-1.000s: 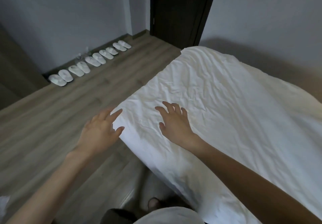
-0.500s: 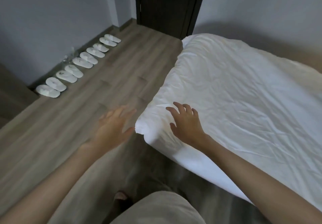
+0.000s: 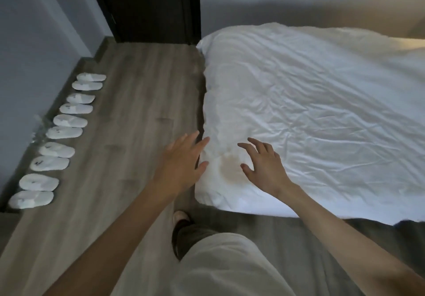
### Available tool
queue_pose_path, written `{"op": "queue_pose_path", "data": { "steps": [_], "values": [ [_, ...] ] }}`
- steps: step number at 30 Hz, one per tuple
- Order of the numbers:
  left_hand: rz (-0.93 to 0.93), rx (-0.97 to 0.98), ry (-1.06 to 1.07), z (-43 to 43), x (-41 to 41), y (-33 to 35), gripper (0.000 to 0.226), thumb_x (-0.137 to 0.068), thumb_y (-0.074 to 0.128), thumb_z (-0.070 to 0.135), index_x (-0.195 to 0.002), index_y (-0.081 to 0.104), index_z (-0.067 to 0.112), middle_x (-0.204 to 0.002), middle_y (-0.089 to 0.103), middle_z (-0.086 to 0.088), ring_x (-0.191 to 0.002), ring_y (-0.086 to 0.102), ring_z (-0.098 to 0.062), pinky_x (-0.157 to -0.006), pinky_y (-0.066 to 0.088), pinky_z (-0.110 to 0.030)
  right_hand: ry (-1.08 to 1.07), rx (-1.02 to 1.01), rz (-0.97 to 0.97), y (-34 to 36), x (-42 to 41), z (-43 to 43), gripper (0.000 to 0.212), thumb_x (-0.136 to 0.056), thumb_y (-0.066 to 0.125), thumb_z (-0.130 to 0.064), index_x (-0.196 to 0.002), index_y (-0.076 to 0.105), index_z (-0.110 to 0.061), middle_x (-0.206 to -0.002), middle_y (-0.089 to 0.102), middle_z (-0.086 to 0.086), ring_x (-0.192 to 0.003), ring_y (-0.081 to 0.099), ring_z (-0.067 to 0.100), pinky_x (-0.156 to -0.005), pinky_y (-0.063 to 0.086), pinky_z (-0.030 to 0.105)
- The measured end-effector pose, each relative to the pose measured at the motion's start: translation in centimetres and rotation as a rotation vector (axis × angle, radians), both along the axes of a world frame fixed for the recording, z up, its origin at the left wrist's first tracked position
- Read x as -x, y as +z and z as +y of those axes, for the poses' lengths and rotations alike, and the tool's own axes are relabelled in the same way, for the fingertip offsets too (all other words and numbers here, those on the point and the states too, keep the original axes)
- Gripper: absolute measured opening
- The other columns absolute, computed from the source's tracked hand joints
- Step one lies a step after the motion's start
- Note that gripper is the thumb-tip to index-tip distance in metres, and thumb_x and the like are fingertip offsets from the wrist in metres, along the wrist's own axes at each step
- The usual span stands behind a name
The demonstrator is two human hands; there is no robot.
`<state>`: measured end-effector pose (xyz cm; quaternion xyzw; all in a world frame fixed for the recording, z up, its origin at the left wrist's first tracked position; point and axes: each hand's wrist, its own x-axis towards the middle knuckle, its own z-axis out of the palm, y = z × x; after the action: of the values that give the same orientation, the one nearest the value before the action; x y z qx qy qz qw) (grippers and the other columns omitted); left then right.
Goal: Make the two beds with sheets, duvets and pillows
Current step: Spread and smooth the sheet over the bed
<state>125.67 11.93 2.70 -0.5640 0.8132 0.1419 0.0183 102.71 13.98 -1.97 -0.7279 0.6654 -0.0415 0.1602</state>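
A white duvet (image 3: 310,116) is seen spread out flat and wide, raised above floor level. Its surface is creased all over with fine wrinkles, most densely through the middle. The left edge is rounded and puffy, and the near-left corner is plump and slightly bunched. A faint yellowish-brown stain (image 3: 227,166) is seen just inside that corner. The near edge is draped downward in a fairly straight line. The far-right end is lit in a warmer tone.

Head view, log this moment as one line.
wrinkled white bed sheet: laid out | left hand: fingers straight, at corner edge | right hand: fingers spread over corner
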Motion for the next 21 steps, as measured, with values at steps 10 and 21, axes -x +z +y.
{"op": "queue_pose_path", "data": {
  "steps": [10,21],
  "values": [
    [0.057,-0.02,-0.347,-14.0,-0.6,-0.4,0.055,-0.101,0.038,0.045,-0.152,0.025,0.031,-0.158,0.027,0.005,-0.145,0.025,-0.016,-0.116,0.024,-0.037,-0.44,0.064,0.0,-2.7,-2.2,-5.3,0.055,-0.078,0.075,-0.019,-0.13,0.056,-0.018,-0.141,0.05,0.014,-0.122,0.051,0.04,-0.09,0.048,0.055],
    [0.097,-0.172,-0.995,-21.8,7.7,-7.6,0.046,-0.1,0.045,0.034,-0.145,0.044,0.022,-0.146,0.048,-0.001,-0.133,0.046,-0.019,-0.108,0.038,-0.042,-1.303,-0.162,-0.298,-8.9,-4.6,-0.6,0.058,-0.094,0.058,-0.032,-0.147,0.034,-0.025,-0.156,0.022,0.011,-0.134,0.029,0.041,-0.105,0.034,0.049]
  ]
}}
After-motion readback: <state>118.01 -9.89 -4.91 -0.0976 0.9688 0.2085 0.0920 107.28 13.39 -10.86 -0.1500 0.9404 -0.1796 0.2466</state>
